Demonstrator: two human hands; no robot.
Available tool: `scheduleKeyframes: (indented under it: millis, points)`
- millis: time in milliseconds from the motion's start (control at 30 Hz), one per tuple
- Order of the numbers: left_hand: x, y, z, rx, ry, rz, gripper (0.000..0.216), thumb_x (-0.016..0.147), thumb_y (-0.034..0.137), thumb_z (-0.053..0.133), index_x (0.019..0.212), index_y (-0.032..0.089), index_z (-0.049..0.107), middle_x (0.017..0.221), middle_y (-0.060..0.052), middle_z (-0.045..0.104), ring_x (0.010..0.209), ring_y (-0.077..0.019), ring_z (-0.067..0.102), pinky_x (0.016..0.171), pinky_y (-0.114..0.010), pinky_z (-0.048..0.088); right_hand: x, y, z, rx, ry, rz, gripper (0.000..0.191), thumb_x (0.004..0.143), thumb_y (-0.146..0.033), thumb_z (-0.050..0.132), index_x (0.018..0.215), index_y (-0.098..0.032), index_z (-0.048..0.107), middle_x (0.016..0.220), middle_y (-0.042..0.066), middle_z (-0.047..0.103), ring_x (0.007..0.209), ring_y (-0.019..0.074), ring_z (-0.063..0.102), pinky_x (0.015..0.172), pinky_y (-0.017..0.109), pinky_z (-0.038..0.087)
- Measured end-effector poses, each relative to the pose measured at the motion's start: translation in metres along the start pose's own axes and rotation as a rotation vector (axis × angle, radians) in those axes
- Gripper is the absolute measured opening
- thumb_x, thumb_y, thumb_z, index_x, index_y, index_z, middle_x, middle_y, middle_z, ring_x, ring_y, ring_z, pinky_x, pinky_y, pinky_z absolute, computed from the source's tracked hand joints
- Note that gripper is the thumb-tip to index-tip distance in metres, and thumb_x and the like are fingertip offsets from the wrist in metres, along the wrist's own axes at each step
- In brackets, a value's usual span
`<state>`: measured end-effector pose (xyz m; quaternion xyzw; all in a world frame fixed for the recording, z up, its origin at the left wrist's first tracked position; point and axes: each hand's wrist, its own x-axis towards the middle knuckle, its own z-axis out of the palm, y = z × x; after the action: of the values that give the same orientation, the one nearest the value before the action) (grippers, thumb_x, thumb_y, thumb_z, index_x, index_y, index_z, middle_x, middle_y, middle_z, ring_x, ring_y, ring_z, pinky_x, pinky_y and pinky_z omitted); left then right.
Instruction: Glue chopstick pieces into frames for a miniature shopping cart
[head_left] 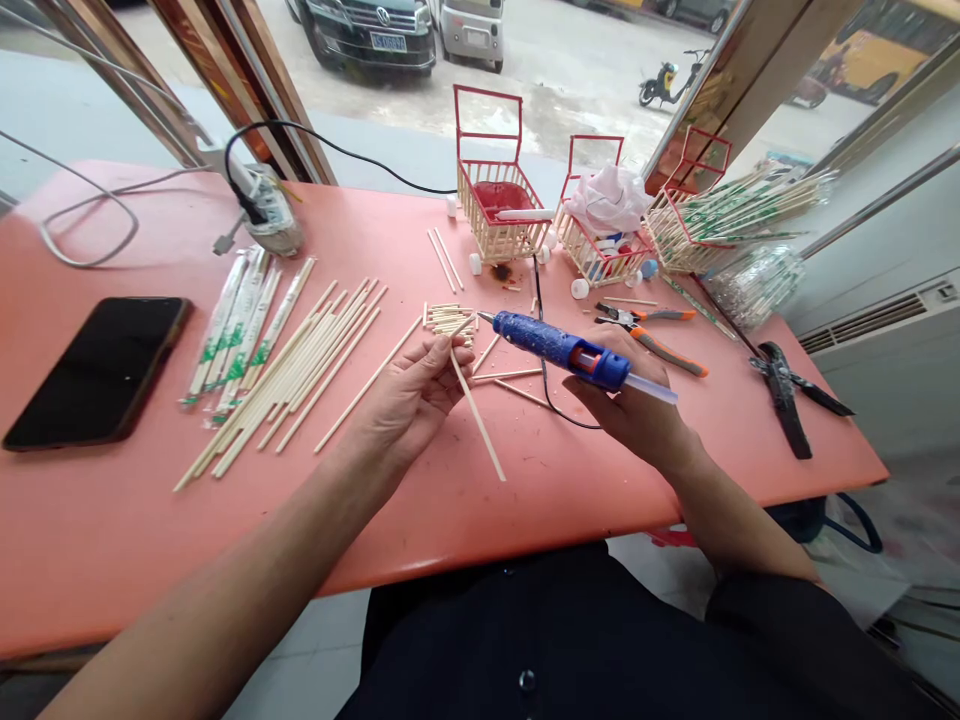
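My left hand [421, 392] pinches a pale wooden chopstick [480, 425] that slants down toward me; a short stick piece [463, 326] shows at the fingertips. My right hand [634, 405] is wrapped round a blue hot glue gun [551, 345], with a clear glue stick [651, 388] poking from its back. The gun's nozzle points left, close by the short piece at my left fingertips. Behind the left hand lies a pile of short cut sticks [442, 316]. Beside that hand rests a long chopstick [367, 385] on the table.
Loose chopsticks [300, 375], wrapped chopsticks [238, 325] and a phone [101, 370] lie left. A power strip [274, 220] stands behind. Small stick-built carts [506, 240] line the back. Pliers [660, 345] and a black-handled tool [784, 400] lie right on the pink table [480, 530]; a cord trails beneath the gun.
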<state>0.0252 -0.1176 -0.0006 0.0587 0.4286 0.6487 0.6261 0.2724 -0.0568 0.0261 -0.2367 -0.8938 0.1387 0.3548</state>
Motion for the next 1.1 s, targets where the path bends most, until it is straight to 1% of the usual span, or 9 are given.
scheduleKeyframes:
  millis: [67,133,300,400,600,667,800,933,1100]
  points:
    - [0.000,0.000,-0.001,0.001,-0.002,0.004,0.020,0.099,0.014,0.083,0.080,0.014,0.079,0.065,0.001,0.078,0.056,-0.0097,0.074,0.061,-0.019,0.063,0.002,0.000,-0.001,-0.014,0.004,-0.097,0.015,0.109,-0.029,0.069,0.123,-0.025,0.067,0.113,0.010,0.078,0.105,0.0276,0.074,0.094,0.043,0.060]
    - [0.000,0.000,-0.001,-0.001,-0.016,-0.003,0.018,0.098,0.014,0.085,0.081,0.015,0.079,0.064,0.002,0.077,0.055,-0.0104,0.074,0.059,-0.020,0.062,0.002,0.000,-0.001,-0.050,0.008,-0.142,0.018,0.109,-0.027,0.069,0.127,-0.025,0.066,0.115,0.010,0.078,0.105,0.0271,0.073,0.093,0.043,0.059]
    - [0.001,0.000,-0.003,0.001,-0.067,-0.016,0.018,0.097,0.016,0.088,0.080,0.015,0.079,0.064,0.002,0.076,0.055,-0.0106,0.073,0.059,-0.020,0.062,0.002,0.001,-0.001,-0.046,0.015,-0.128,0.017,0.110,-0.027,0.068,0.127,-0.025,0.065,0.114,0.009,0.077,0.105,0.0270,0.072,0.092,0.042,0.057]
    - [0.001,0.000,-0.003,-0.004,-0.077,-0.021,0.019,0.099,0.015,0.085,0.080,0.015,0.079,0.064,0.001,0.076,0.056,-0.0109,0.073,0.060,-0.020,0.063,0.002,0.001,0.000,-0.019,0.016,-0.106,0.015,0.110,-0.026,0.068,0.124,-0.025,0.064,0.112,0.008,0.076,0.103,0.0268,0.071,0.091,0.042,0.057]
    - [-0.005,0.002,0.005,0.001,0.004,-0.052,0.044,0.113,0.007,0.053,0.077,0.014,0.078,0.062,-0.001,0.074,0.052,-0.0099,0.071,0.057,-0.020,0.061,0.002,0.002,0.000,-0.044,0.008,-0.074,0.012,0.111,-0.031,0.065,0.122,-0.026,0.063,0.111,0.008,0.076,0.102,0.0272,0.072,0.090,0.043,0.057]
    - [-0.006,0.003,0.007,-0.002,0.011,-0.058,0.048,0.114,0.006,0.049,0.076,0.014,0.077,0.061,0.000,0.073,0.051,-0.0098,0.070,0.056,-0.021,0.061,0.002,0.002,0.000,-0.060,0.012,-0.088,0.013,0.110,-0.029,0.065,0.123,-0.026,0.063,0.111,0.008,0.076,0.103,0.0269,0.072,0.090,0.043,0.058]
    - [-0.005,0.003,0.007,-0.022,0.005,-0.053,0.047,0.114,0.006,0.050,0.077,0.014,0.078,0.061,0.000,0.073,0.050,-0.0098,0.070,0.056,-0.022,0.061,0.001,0.002,0.000,-0.075,0.039,-0.127,0.018,0.109,-0.025,0.068,0.126,-0.025,0.063,0.114,0.009,0.077,0.104,0.0266,0.073,0.090,0.042,0.058]
    - [-0.003,0.003,0.003,-0.036,0.002,-0.046,0.045,0.114,0.008,0.053,0.077,0.014,0.078,0.064,0.000,0.074,0.051,-0.0101,0.070,0.057,-0.023,0.061,0.000,0.002,0.000,-0.074,0.009,-0.093,0.018,0.109,-0.027,0.067,0.126,-0.026,0.065,0.114,0.010,0.078,0.106,0.0284,0.073,0.093,0.045,0.058]
    - [-0.003,0.004,0.005,-0.031,0.011,-0.048,0.048,0.116,0.009,0.048,0.078,0.014,0.077,0.063,0.000,0.073,0.052,-0.0092,0.070,0.057,-0.022,0.060,-0.001,0.001,0.000,-0.065,0.025,-0.111,0.021,0.108,-0.026,0.069,0.129,-0.025,0.065,0.117,0.010,0.079,0.107,0.0276,0.073,0.093,0.045,0.059]
